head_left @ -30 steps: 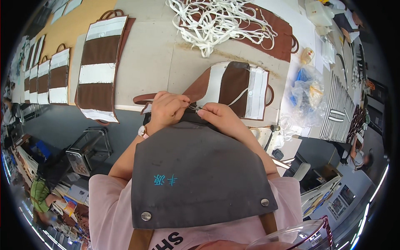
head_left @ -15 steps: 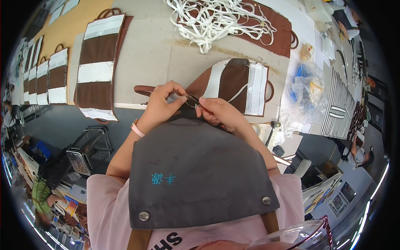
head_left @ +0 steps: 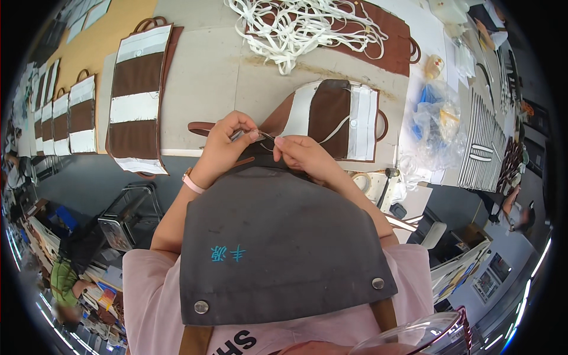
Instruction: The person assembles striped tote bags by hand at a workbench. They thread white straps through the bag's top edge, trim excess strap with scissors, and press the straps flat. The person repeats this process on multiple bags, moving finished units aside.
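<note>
brown-striped panel (head_left: 330,121), left hand (head_left: 227,136), right hand (head_left: 303,155), both pinching a thin piece (head_left: 267,136)

Long pale-grey worktable (head_left: 201,71); grey floor (head_left: 180,173); metal-framed stand (head_left: 116,228) at left; bright strip lights (head_left: 528,289), lower right.

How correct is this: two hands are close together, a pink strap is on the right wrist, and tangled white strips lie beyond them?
Not quite: the head view shows the pink strap on the left wrist, not the right. The left hand and right hand are close together, and tangled white strips lie beyond them.
</note>
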Demonstrator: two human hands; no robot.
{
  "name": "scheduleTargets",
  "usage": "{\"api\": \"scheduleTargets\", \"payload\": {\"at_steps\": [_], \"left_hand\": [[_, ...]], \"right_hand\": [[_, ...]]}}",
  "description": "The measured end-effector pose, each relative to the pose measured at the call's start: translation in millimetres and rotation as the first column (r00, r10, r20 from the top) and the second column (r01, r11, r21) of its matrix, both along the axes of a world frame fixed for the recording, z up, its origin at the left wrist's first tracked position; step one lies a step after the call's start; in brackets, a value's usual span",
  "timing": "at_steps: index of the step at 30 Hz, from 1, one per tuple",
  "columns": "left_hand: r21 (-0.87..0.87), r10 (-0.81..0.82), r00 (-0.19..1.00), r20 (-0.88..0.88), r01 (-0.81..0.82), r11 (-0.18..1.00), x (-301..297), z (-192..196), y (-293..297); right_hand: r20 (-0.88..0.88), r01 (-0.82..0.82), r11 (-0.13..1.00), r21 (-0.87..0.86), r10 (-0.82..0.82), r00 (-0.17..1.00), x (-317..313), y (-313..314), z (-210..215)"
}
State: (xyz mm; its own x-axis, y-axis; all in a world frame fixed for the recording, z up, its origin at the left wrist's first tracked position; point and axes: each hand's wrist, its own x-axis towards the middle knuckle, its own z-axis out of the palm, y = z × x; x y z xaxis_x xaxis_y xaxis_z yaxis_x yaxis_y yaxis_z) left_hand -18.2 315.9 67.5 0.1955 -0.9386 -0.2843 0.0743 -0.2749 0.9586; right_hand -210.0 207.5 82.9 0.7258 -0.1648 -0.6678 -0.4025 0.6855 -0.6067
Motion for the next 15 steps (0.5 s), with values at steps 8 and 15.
{"api": "scheduleTargets", "payload": {"at_steps": [8,15], "left_hand": [[0.046,-0.019,0.999,0.03,0.017,0.999,1.7,6.1,-4.2],[-0.002,-0.003,1.0,0.02,0.003,1.0,0.1,9.0,-3.4]], "right_hand": [[0.017,0.132,0.976,0.171,-0.137,0.99,2.0,5.8,-0.6],[0.002,-0.001,1.0,-0.016,0.001,1.0,-4.2,2.0,-5.0]]}}
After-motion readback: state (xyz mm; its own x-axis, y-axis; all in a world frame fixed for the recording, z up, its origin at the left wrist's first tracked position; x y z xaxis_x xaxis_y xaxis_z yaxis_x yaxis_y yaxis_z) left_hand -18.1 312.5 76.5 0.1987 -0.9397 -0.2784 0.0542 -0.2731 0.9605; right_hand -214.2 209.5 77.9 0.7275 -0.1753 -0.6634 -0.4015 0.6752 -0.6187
